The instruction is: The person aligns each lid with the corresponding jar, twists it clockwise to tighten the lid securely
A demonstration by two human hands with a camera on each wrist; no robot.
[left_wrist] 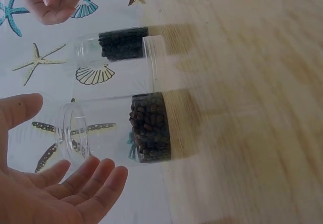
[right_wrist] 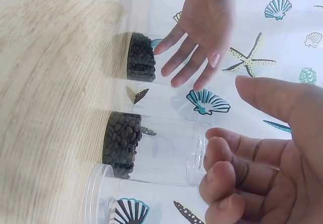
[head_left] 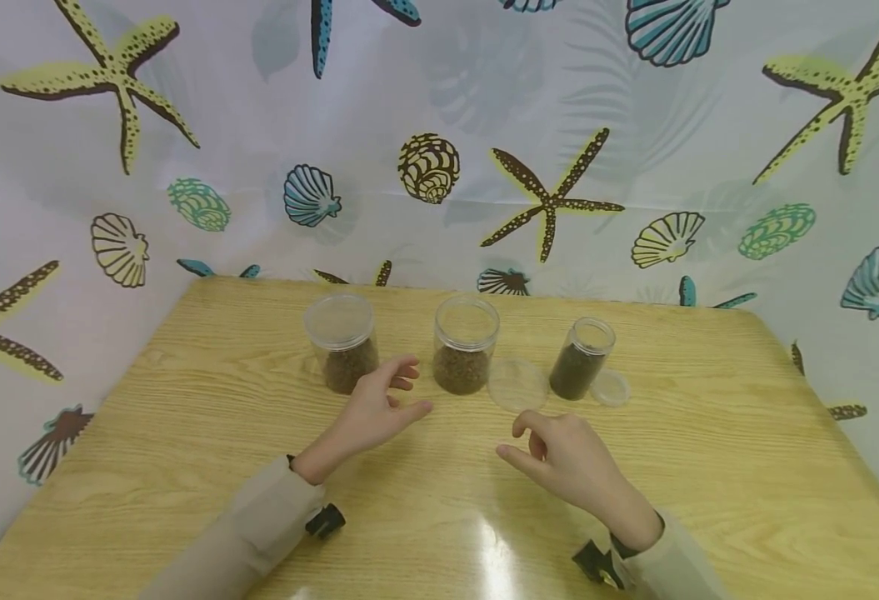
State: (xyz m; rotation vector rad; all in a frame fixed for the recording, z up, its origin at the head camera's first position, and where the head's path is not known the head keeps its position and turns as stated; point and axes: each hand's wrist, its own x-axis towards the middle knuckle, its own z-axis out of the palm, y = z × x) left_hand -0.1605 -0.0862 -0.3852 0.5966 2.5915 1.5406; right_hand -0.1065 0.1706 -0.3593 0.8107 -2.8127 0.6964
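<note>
My left hand (head_left: 379, 404) hovers over the table with fingers spread, holding nothing, between two wide clear jars. The left jar (head_left: 340, 333) and the middle jar (head_left: 465, 337) each hold dark brown coffee beans (left_wrist: 149, 128) in their lower part. My right hand (head_left: 570, 458) is above the table, in front of a flat clear lid (head_left: 517, 385); its fingers curl loosely around nothing. Behind it to the right stands a narrower jar (head_left: 580, 362), with dark contents, beside a small round lid (head_left: 610, 388). The middle jar's mouth (right_wrist: 197, 156) is uncovered.
The wooden table (head_left: 439, 517) ends at the back against a hanging white cloth (head_left: 379, 225) printed with starfish and shells. The same cloth runs along the left and right sides. A dark strap device (head_left: 325, 521) sits on my left cuff, another (head_left: 596, 562) on my right.
</note>
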